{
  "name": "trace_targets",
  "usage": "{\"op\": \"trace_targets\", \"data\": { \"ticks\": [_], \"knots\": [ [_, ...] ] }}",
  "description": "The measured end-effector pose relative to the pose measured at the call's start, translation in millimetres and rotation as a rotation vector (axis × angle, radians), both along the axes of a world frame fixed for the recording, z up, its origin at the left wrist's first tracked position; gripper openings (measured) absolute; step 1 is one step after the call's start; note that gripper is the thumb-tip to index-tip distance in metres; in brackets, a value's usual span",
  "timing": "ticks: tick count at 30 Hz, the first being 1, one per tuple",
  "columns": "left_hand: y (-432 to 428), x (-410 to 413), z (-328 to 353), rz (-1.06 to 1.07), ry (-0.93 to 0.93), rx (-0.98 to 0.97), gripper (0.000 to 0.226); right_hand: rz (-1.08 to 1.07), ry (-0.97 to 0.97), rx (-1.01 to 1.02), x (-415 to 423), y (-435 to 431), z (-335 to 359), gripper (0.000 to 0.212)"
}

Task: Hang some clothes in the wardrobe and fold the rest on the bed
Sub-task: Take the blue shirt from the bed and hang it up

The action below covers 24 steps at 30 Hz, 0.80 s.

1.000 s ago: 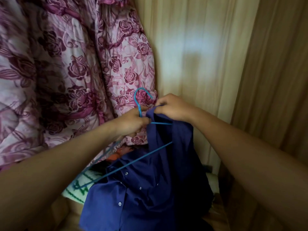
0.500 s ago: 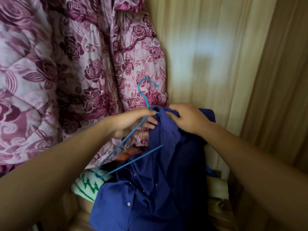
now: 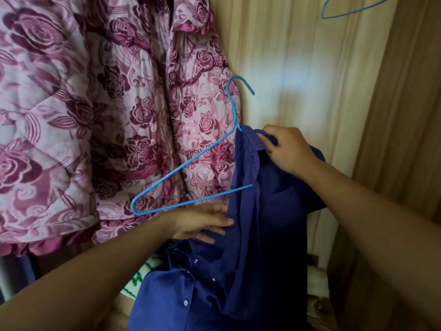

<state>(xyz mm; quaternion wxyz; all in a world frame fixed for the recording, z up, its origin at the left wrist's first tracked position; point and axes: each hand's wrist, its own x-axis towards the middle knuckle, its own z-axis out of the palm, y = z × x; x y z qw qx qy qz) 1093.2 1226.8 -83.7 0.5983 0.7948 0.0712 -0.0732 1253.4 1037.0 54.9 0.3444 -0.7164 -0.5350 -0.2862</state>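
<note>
Inside the blue shirt [image 3: 274, 223], half of the wire hanger [image 3: 183, 167], unseen.

A dark blue button-up shirt [image 3: 250, 271] droops crumpled at the frame's 5 o'clock, collar uppermost, small pale buttons showing on its lower front. A light blue wire hanger [image 3: 235, 114] is half inside it. Its hook rises from the collar toward 12 o'clock and one bare shoulder juts toward 8 o'clock.
</note>
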Motion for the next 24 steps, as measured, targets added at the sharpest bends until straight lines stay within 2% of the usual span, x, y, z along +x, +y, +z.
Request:
{"op": "trace_targets", "data": {
  "ticks": [2,3,5,9,12,14,16,17,18,20,21,22,24],
  "knots": [
    [-11,12,-6,0.090,-0.095,0.077,0.016,0.000,0.015,0.005,-1,0,-2,0.044],
    [-12,16,-7,0.129,-0.125,0.065,0.007,-0.007,0.022,0.005,0,-1,-3,0.044],
    [-6,19,-10,0.179,-0.133,-0.050,0.027,-0.043,0.027,0.006,6,-8,-4,0.043],
    [22,15,-6,0.240,-0.219,-0.266,0.029,-0.095,0.017,0.002,30,-33,-9,0.036],
    [38,15,16,0.407,-0.376,-0.252,0.022,-0.134,0.008,-0.065,49,-52,-16,0.032],
    [44,9,34,0.429,-0.452,-0.131,0.012,-0.189,-0.005,-0.139,58,-60,-20,0.033],
    [50,1,53,0.326,-0.441,0.041,0.037,-0.242,-0.058,-0.193,63,-66,-24,0.036],
    [51,-5,62,0.262,-0.417,0.212,0.043,-0.268,-0.091,-0.209,64,-68,-25,0.037],
    [52,-7,71,0.208,-0.398,0.442,0.039,-0.295,-0.123,-0.220,65,-69,-26,0.038],
    [51,-7,89,0.194,-0.408,0.959,0.016,-0.351,-0.193,-0.227,66,-72,-23,0.039],
    [51,-8,99,0.250,-0.407,1.131,0.009,-0.377,-0.239,-0.222,66,-74,-21,0.039],
    [50,-9,110,0.329,-0.394,1.228,0.009,-0.399,-0.291,-0.209,66,-75,-19,0.039],
    [50,-9,130,0.436,-0.378,1.236,0.013,-0.432,-0.373,-0.160,66,-77,-16,0.041]
  ]
}}
